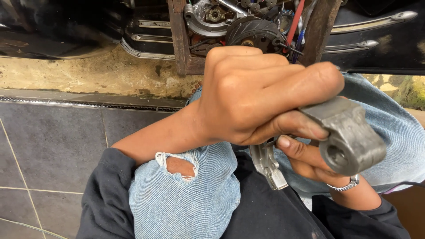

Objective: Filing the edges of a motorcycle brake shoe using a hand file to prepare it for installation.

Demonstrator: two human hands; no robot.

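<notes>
Above grey floor tiles (53, 146), left hand (248, 97) and right hand (310, 161) fingers clamped around grey metal part (349, 132)

Knees (186, 194) block below; open floor (48, 146) left

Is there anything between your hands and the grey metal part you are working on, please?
Nothing visible: the left hand grips the grey metal part directly, and the right hand touches it from below.
</notes>
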